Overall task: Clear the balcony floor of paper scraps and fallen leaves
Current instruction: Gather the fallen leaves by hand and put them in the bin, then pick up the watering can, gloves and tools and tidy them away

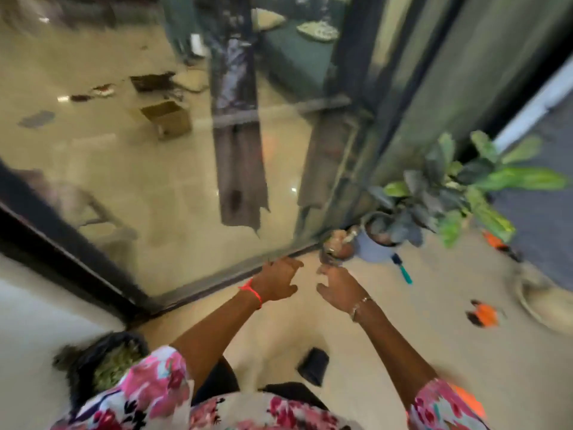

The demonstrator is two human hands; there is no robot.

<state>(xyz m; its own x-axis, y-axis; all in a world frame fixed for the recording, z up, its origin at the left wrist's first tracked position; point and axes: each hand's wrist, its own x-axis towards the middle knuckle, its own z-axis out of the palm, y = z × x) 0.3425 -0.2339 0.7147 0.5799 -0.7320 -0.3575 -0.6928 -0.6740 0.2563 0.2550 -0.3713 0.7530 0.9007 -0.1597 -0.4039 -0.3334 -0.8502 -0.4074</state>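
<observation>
Lower left: a black bag point(80, 358) holds greenish litter, probably gathered leaves. Centre: your left hand point(277, 280) and right hand point(339, 288) reach forward, fingers spread, empty. Right: orange scraps point(483, 316) lie on the balcony floor point(387, 336); clearing looks unfinished.

Potted plant point(434, 197) beside glass door point(155, 181); teal-handled brush point(404, 270) just beside plant

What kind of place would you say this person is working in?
Most likely a home balcony: a large glass sliding door looks into a room, a potted plant stands in the corner on the pale floor, and orange scraps lie scattered nearby.
</observation>
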